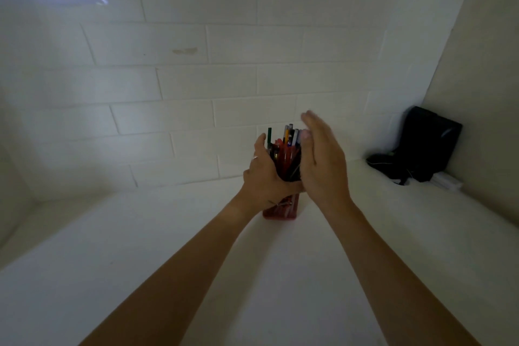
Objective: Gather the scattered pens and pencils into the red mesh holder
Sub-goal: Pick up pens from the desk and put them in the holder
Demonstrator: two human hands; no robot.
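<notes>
The red mesh holder [280, 209] stands upright on the white table, near the back wall. Several pens and pencils [288, 139] stick up out of its top, among them a green one and a yellow one. My left hand [262, 177] is wrapped around the holder's left side and upper part. My right hand [320, 161] is held flat and upright against the right side of the pens, fingers straight and together, slightly blurred. The holder's middle is hidden behind both hands.
A black bag [421, 146] with cords leans in the back right corner, with a small white object [446, 180] beside it. A white tiled wall rises just behind the holder. The white table [140, 247] stretches towards me.
</notes>
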